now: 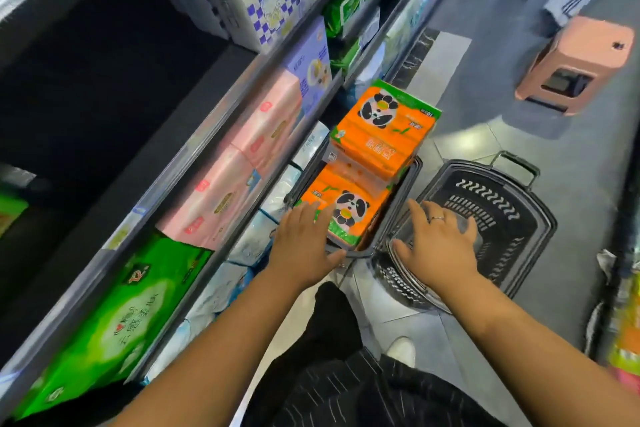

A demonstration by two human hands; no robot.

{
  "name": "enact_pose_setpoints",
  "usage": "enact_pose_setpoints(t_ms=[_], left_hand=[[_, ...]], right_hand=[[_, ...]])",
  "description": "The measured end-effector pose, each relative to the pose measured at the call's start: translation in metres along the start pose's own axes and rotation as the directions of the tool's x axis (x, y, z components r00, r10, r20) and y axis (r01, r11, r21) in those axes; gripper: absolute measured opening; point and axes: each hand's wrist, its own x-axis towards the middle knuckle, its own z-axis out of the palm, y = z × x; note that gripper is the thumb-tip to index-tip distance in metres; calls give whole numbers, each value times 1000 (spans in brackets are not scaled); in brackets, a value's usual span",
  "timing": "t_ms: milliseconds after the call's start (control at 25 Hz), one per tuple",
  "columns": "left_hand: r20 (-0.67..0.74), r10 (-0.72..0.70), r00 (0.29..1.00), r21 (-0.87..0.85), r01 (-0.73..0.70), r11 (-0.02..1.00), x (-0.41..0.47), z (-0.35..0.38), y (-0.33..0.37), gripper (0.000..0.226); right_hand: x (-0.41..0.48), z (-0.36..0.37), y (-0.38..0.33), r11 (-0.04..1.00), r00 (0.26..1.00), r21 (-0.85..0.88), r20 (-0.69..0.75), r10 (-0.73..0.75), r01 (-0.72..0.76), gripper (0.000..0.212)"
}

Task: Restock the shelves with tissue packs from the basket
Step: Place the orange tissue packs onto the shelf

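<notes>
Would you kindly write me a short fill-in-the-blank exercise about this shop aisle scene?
1. The orange tissue packs in the basket bear a picture of a ____.
2. The right hand wears a ____ on one finger.
3. The colour of the stool on the floor is ____.

Missing words: panda; ring; pink.
</notes>
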Motion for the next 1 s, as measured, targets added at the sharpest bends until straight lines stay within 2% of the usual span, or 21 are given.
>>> enact_pose_setpoints(t_ms=[160, 320, 400, 640, 800, 920, 1000], left_hand=[[81, 115, 990, -19, -114, 993, 81, -4, -27, 85], [187, 187, 964, -4, -189, 982, 154, -5, -50, 81], [212, 207, 955, 0, -212, 977, 192, -1, -61, 80], [148, 251, 957, -17, -252, 968, 284, 26, -78, 81], [178, 230, 957, -30, -229, 973, 334, 68, -75, 81], [162, 182, 970, -66, -174, 983, 367, 99, -77, 80], [129, 117, 985, -89, -106, 990, 384, 120, -83, 80]], right_hand=[[55, 5, -9, 986, 988, 80, 57, 145, -150, 77], [115, 11, -22, 926, 943, 179, 108, 316, -331, 75], [145, 16, -28, 915, 932, 182, 120, 343, -361, 76], [221, 47, -32, 888, 902, 178, 168, 398, -424, 74], [277, 87, -20, 855, 879, 211, 172, 445, -474, 84], [314, 123, -4, 781, 850, 335, 188, 492, -527, 93], [333, 143, 6, 645, 813, 509, 230, 535, -569, 95]])
